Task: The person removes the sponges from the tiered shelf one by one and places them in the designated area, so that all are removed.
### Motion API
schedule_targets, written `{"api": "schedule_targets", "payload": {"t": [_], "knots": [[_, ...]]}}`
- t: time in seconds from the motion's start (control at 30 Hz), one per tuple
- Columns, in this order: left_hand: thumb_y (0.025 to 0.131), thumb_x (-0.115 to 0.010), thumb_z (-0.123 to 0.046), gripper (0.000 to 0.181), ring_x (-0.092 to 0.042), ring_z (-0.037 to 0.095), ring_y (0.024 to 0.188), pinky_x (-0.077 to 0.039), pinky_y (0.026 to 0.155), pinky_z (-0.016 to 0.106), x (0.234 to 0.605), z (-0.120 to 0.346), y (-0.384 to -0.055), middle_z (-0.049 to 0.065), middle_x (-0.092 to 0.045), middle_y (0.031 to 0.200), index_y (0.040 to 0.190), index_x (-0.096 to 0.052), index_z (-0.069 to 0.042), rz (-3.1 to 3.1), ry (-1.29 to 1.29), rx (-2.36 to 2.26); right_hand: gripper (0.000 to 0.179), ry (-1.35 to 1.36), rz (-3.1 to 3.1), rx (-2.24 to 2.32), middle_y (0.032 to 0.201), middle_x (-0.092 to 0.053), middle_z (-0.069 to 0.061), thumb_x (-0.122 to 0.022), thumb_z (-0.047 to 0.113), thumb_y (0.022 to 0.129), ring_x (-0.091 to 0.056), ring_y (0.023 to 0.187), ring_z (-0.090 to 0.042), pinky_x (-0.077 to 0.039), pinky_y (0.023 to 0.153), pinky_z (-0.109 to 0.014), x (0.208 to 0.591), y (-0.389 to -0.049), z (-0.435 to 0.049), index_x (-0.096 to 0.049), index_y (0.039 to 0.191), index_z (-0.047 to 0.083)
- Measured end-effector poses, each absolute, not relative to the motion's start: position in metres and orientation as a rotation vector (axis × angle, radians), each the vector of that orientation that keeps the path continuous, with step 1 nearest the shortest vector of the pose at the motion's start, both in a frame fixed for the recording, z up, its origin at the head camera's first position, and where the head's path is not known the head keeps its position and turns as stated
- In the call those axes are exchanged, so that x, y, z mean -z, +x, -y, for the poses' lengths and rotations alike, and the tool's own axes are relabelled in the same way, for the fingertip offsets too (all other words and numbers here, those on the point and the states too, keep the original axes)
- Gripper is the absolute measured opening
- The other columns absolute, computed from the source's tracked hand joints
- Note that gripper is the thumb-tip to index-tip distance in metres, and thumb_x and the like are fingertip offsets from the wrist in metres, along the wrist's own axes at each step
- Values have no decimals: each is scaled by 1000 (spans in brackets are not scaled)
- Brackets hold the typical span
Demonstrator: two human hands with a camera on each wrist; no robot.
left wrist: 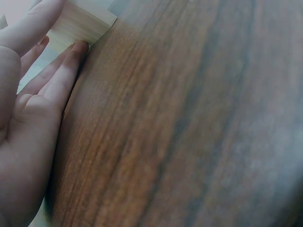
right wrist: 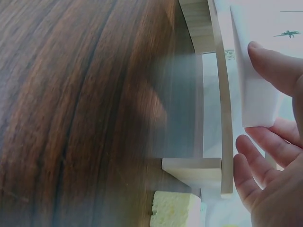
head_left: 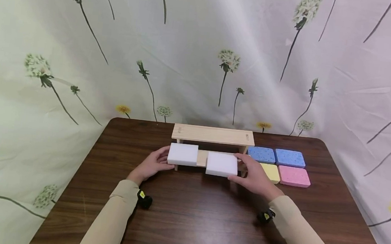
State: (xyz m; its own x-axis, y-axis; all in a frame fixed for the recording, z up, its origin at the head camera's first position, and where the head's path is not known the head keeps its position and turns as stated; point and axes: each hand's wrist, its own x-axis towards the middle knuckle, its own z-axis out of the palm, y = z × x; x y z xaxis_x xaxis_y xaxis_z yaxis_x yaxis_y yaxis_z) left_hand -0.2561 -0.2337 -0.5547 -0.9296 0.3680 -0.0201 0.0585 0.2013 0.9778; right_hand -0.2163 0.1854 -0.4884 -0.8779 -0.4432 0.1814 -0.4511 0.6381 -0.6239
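Two white rectangular sponges are at the lower step of a small two-tier wooden rack (head_left: 213, 134). My left hand (head_left: 154, 165) holds the left white sponge (head_left: 183, 154) at its left end, thumb along the front and fingers toward the back. In the left wrist view most of that sponge is hidden behind the thumb. My right hand (head_left: 255, 176) grips the right white sponge (head_left: 222, 164) by its right end. The right wrist view shows this sponge (right wrist: 258, 94) between thumb and fingers, with a gap over the rack's lower board (right wrist: 226, 123).
Right of the rack lie two blue sponges (head_left: 261, 154) (head_left: 290, 158), a yellow sponge (head_left: 270, 173) and a pink sponge (head_left: 294, 176), close together. All stand on a dark wooden table (head_left: 199, 224). A flowered cloth (head_left: 194, 59) hangs behind the table.
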Motion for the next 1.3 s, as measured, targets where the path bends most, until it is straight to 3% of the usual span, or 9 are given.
{"api": "schedule_targets", "payload": {"t": [0.2, 0.47, 1.03, 1.3], "knots": [[92, -83, -9, 85, -48, 39, 144, -41, 119, 48, 556, 234, -255, 25, -48, 155, 162, -35, -3, -2238, 403, -1785, 81, 772, 2840, -1091, 136, -63, -14, -92, 29, 85, -69, 104, -26, -59, 73, -34, 490, -214, -190, -51, 151, 5], [91, -83, -8, 85, -48, 39, 143, -41, 119, 49, 555, 233, -256, 25, -49, 154, 161, -36, -3, -2220, 402, -1791, 82, 701, 2878, -1084, 139, -62, -14, -91, 34, 85, -67, 110, -25, -59, 93, -49, 493, -208, -200, -50, 152, 8], [92, -82, -7, 84, -49, 39, 143, -45, 116, 39, 555, 234, -256, 25, -48, 154, 161, -36, -3, -2224, 417, -1794, 83, 680, 2866, -1029, 143, -61, -14, -91, 33, 85, -64, 118, -29, -60, 93, -51, 493, -197, -222, -51, 151, 5], [92, -82, -7, 83, -49, 38, 143, -44, 117, 41, 555, 235, -256, 24, -49, 154, 161, -36, -3, -2238, 413, -1781, 86, 627, 2925, -1053, 152, -55, -13, -89, 42, 86, -61, 125, -31, -58, 98, -53, 495, -193, -229, -48, 155, 10]]}}
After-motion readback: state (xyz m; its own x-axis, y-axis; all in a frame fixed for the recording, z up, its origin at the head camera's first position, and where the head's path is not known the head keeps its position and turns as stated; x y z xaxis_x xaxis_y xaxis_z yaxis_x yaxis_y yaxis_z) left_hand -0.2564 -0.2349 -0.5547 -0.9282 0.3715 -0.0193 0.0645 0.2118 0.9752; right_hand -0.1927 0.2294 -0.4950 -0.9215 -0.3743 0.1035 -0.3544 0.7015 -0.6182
